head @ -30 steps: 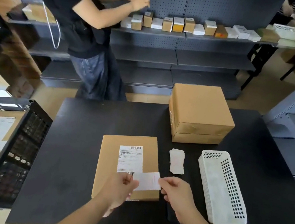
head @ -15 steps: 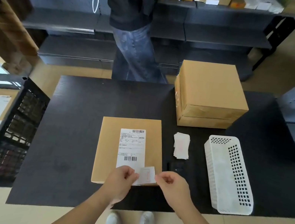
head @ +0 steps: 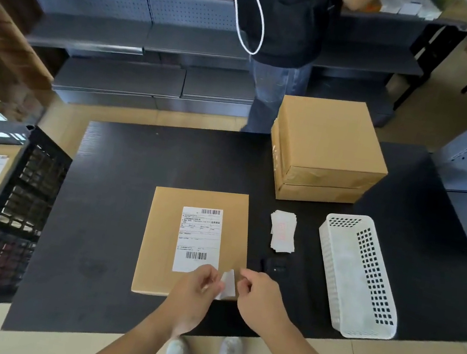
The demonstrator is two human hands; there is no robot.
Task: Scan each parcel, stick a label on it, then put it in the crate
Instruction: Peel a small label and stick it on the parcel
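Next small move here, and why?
Probably lower the small white paper label and press it flat onto the flat brown cardboard parcel, beside its large printed shipping label. The left hand pinches it over the parcel's near right corner, the right hand is close beside, and it looks lifted, not yet stuck down.

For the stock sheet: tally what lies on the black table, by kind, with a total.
Brown cardboard parcels: 3 (flat labelled parcel, upper stacked box, lower stacked box)
White perforated plastic basket: 1
Small black handheld scanner: 1
Pile of small white paper labels: 1
Total: 6
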